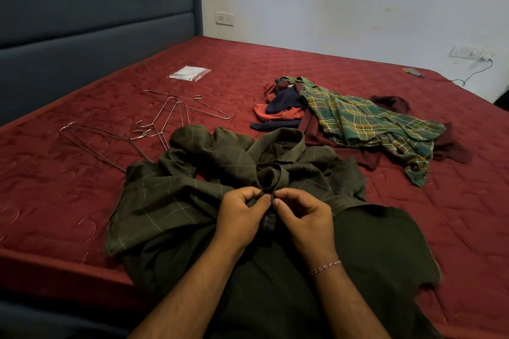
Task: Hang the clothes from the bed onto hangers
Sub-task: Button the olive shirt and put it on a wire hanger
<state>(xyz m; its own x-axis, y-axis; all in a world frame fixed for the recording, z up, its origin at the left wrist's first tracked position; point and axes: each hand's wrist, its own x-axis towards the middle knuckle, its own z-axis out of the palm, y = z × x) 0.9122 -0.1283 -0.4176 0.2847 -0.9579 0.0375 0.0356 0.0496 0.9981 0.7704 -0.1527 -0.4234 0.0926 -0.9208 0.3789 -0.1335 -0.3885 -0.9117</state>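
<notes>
Red bed (275, 69) fills view; olive shirt (192, 187) lies spread at its near edge, collar away from me. My left hand (242, 217) and right hand (303, 215) both pinch the placket, probably working a button. Hangers (165, 118) wait just left; plaid shirt (366, 124) pile sits behind, right.

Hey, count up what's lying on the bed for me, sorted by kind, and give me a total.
Wire hangers: about 5, overlapping, so the count is uncertain
Dark green checked shirt, pinched by the left hand and the right hand: 1
Pile of clothes, several garments tangled: 1
Clear plastic packet: 1
Phone on a cable: 1
Total: about 9
</notes>
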